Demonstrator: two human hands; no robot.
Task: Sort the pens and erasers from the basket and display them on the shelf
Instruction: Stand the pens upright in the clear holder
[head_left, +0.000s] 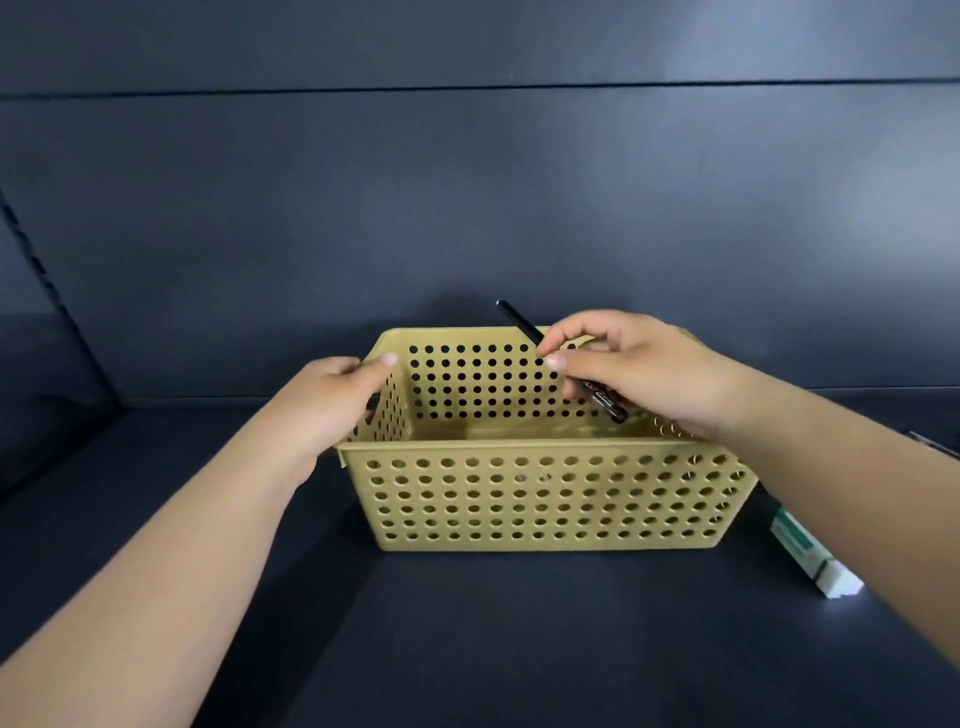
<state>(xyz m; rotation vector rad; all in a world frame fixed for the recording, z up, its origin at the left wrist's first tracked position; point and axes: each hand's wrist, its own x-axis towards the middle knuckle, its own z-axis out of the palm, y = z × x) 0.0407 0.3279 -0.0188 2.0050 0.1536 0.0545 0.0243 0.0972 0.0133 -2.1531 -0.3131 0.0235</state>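
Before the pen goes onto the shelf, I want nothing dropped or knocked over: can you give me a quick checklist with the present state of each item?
1. Right hand pinches the black pen firmly: ok, fingers and thumb are curled round it.
2. Pen lifted free of the basket: not ok, its lower end is still below the rim.
3. Left hand steadies the basket: ok, it grips the left wall.
4. Basket empty of other items: cannot tell, the near part of the floor is hidden.
5. Eraser already out on the shelf: ok, it lies right of the basket.
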